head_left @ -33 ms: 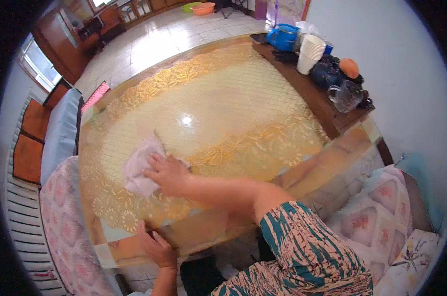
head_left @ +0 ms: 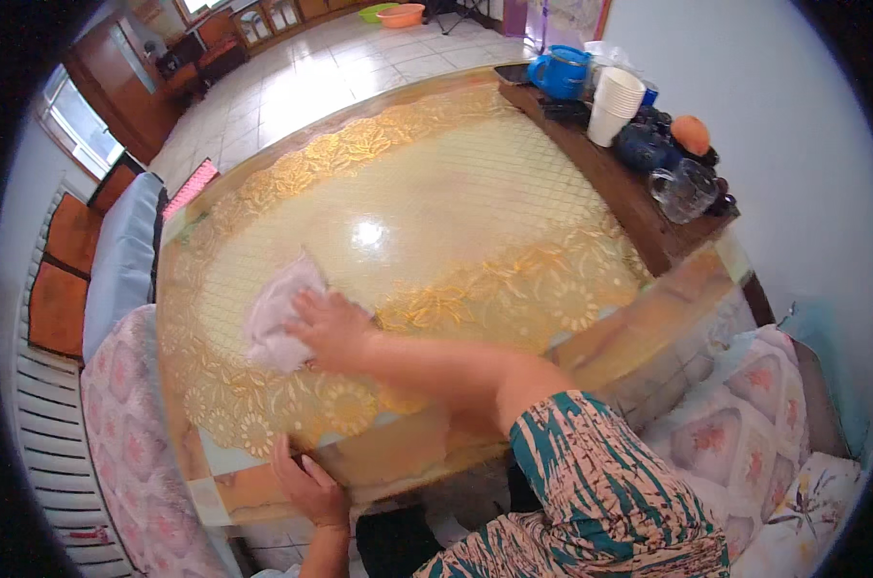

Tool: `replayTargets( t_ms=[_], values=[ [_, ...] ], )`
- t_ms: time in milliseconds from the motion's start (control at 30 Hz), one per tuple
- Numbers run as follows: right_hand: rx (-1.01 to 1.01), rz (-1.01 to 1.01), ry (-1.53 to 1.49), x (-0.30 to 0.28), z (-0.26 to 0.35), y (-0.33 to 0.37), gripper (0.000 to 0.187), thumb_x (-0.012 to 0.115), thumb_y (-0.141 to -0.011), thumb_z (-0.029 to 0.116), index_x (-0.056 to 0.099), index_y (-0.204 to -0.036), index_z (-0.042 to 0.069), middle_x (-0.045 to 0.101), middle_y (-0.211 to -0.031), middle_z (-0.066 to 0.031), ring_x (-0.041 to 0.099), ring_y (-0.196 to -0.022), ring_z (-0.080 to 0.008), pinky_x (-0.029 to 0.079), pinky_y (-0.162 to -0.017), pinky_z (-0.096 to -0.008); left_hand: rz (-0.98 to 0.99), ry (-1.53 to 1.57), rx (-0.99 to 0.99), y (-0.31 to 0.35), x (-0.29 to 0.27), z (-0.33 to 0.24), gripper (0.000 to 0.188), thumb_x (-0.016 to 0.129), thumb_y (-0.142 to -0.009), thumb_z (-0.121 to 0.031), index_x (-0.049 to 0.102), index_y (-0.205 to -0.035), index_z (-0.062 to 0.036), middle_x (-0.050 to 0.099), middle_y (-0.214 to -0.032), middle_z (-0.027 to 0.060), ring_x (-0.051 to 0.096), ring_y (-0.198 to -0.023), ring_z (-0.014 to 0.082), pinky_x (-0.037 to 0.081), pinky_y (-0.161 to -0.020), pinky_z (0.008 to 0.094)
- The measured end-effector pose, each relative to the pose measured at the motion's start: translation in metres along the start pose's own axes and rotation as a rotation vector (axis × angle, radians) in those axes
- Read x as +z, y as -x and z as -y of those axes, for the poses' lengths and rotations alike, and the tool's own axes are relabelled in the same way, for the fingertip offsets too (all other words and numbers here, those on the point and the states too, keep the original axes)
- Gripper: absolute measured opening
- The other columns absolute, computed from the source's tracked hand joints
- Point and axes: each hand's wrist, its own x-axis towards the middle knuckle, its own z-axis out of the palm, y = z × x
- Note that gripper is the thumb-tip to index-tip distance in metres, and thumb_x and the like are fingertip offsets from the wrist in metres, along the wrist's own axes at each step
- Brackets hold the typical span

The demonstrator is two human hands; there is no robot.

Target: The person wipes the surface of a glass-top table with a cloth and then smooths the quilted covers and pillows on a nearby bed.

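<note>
A crumpled pale pink-lilac cloth (head_left: 278, 306) lies on the table, which has a gold floral lace-patterned cover (head_left: 427, 202). My right hand (head_left: 329, 329) presses on the cloth from its right side, fingers slightly blurred and closed over its edge. The right arm reaches across the near part of the table. My left hand (head_left: 307, 487) rests on the table's near left edge with its fingers extended and apart, holding nothing.
A dark wooden tray (head_left: 639, 226) along the right side holds a blue mug (head_left: 560, 72), stacked paper cups (head_left: 614, 106), a clear glass mug (head_left: 685, 193) and a round orange item (head_left: 691, 134). Cushioned seats with pink floral covers (head_left: 735, 414) flank the table.
My right hand and the cloth have shifted very slightly on the table. The whole view has moved a little; my left hand stays at the table edge.
</note>
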Motion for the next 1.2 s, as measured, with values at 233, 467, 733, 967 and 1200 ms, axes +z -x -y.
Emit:
replayTargets(
  t_ms=[233, 467, 733, 967, 1200],
  values=[
    [0.471, -0.237, 0.109, -0.035, -0.17, -0.018, 0.054, 0.058, -0.085, 0.033, 0.046, -0.137, 0.024, 0.045, -0.14, -0.0114, 0.045, -0.126, -0.0304, 0.039, -0.102, -0.0424, 0.048, -0.022, -0.016, -0.002, -0.008, -0.008, 0.035, 0.045, -0.088, -0.007, 0.052, -0.12, 0.0044, 0.05, -0.13, 0.0233, 0.045, -0.122, 0.0399, 0.032, -0.106, 0.0481],
    [0.939, -0.219, 0.396, -0.125, -0.275, 0.136, 0.064, 0.06, -0.087, 0.043, 0.04, -0.142, 0.02, 0.035, -0.149, -0.0098, 0.03, -0.138, -0.0276, 0.027, -0.109, -0.0504, 0.018, -0.054, -0.025, 0.0, -0.007, -0.016, 0.034, 0.045, -0.088, -0.007, 0.052, -0.119, 0.0046, 0.051, -0.128, 0.0237, 0.046, -0.12, 0.0405, 0.033, -0.105, 0.0485],
    [0.926, -0.147, 0.356, -0.132, -0.17, 0.235, 0.067, 0.067, -0.082, 0.027, 0.039, -0.143, 0.019, 0.033, -0.15, -0.0107, 0.029, -0.138, -0.0271, 0.027, -0.109, -0.0505, -0.046, -0.101, 0.023, -0.002, 0.004, -0.001, 0.034, 0.048, -0.086, -0.007, 0.053, -0.118, -0.0008, 0.053, -0.126, 0.0192, 0.047, -0.119, 0.0376, 0.035, -0.102, 0.0467],
    [0.882, -0.18, 0.311, -0.137, -0.053, 0.373, 0.073, 0.07, -0.078, 0.018, 0.037, -0.143, 0.02, 0.028, -0.152, -0.0113, 0.03, -0.138, -0.0295, 0.029, -0.106, -0.0513, -0.07, -0.112, -0.014, -0.005, 0.006, -0.004, 0.033, 0.05, -0.084, -0.008, 0.053, -0.117, -0.0039, 0.053, -0.127, 0.0142, 0.047, -0.12, 0.0353, 0.037, -0.1, 0.0459],
    [0.902, -0.175, 0.315, -0.14, -0.046, 0.386, 0.074, 0.071, -0.078, 0.026, 0.037, -0.144, 0.021, 0.032, -0.149, -0.0142, 0.03, -0.137, -0.0331, 0.028, -0.104, -0.0566, -0.06, -0.069, 0.017, -0.006, 0.011, -0.001, 0.031, 0.051, -0.083, -0.006, 0.054, -0.113, -0.0021, 0.054, -0.125, 0.0162, 0.049, -0.118, 0.0352, 0.038, -0.1, 0.0442]
  ],
)
